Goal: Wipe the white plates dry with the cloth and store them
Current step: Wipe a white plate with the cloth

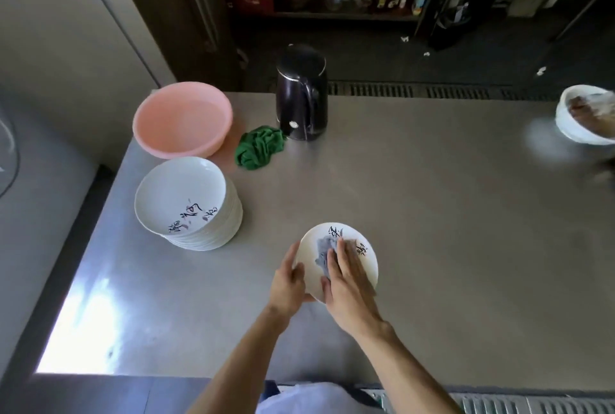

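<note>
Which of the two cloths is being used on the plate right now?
The grey cloth, pressed onto the lone white plate under the right hand. The green cloth lies crumpled beside the black kettle, untouched.

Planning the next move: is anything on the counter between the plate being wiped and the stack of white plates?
Nothing visible does. Bare counter lies between the plate and the stack. The green rag, kettle and pink basin sit farther back, off that path.
</note>
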Motion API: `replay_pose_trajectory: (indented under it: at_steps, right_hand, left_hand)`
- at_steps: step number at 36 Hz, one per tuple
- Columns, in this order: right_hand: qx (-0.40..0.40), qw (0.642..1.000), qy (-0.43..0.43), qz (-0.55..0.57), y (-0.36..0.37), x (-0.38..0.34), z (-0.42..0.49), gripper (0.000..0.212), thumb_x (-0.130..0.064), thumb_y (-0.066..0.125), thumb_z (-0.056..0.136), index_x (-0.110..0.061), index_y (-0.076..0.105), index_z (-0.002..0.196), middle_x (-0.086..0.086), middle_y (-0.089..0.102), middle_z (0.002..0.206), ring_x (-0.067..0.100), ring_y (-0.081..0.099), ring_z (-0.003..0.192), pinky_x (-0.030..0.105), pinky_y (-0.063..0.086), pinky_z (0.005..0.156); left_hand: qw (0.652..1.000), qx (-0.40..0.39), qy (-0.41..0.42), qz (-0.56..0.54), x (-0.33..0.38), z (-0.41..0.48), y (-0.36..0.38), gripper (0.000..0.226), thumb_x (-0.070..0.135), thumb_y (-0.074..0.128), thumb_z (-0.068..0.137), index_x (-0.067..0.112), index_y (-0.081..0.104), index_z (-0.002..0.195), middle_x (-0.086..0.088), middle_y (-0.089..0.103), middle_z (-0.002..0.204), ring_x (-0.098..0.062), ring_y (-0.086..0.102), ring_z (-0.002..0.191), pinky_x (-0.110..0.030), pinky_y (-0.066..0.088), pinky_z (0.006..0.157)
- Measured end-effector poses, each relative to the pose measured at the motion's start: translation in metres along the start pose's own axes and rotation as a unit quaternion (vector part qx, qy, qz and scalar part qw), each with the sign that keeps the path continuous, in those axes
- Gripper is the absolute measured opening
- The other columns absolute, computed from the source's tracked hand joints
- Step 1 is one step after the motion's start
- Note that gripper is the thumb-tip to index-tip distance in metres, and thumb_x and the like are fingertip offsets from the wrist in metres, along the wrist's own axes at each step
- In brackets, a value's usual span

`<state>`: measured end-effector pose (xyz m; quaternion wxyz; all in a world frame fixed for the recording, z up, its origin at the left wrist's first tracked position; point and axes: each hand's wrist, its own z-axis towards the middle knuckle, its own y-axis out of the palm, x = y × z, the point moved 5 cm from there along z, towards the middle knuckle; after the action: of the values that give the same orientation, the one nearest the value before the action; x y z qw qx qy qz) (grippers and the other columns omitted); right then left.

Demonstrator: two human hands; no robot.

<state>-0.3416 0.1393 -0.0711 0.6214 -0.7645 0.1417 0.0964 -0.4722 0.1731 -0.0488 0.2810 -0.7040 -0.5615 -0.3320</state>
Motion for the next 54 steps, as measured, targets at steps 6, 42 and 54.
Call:
replay_pose_trajectory:
  at_steps: [6,42,54]
  right_hand:
    - [-0.108,0.993,-0.036,0.013,0.038,0.016,-0.020,0.067,-0.023,0.036,0.104,-0.003,0.002,0.158,0.012,-0.025,0.162,0.030,-0.021,0.151,0.040,-0.004,0.125]
    - [-0.176,0.975,-0.109,0.077,0.069,-0.023,0.018,0.057,-0.039,0.006,0.107,-0.017,-0.004,0.159,-0.007,-0.026,0.159,0.017,-0.024,0.150,0.025,-0.025,0.113]
    - [-0.170,0.978,-0.120,0.022,0.082,-0.026,0.000,0.070,-0.055,-0.008,0.096,-0.019,-0.014,0.157,-0.005,-0.030,0.159,0.018,-0.030,0.148,0.038,-0.017,0.121]
  left_hand:
    - [0.997,0.048,-0.061,-0.030,-0.033,-0.003,0.013,0.051,0.007,0.034,0.110,0.026,0.037,0.157,-0.013,0.060,0.139,-0.038,0.065,0.117,-0.068,0.057,0.083]
    - [0.991,0.017,-0.106,-0.077,-0.057,-0.011,-0.009,0.051,0.005,0.038,0.109,0.033,0.044,0.151,-0.007,0.066,0.133,-0.032,0.067,0.118,-0.057,0.060,0.086]
    - [0.990,0.020,-0.120,-0.077,-0.070,-0.012,-0.021,0.063,-0.008,0.039,0.104,0.034,0.042,0.150,0.005,0.074,0.118,-0.022,0.071,0.106,-0.045,0.063,0.071]
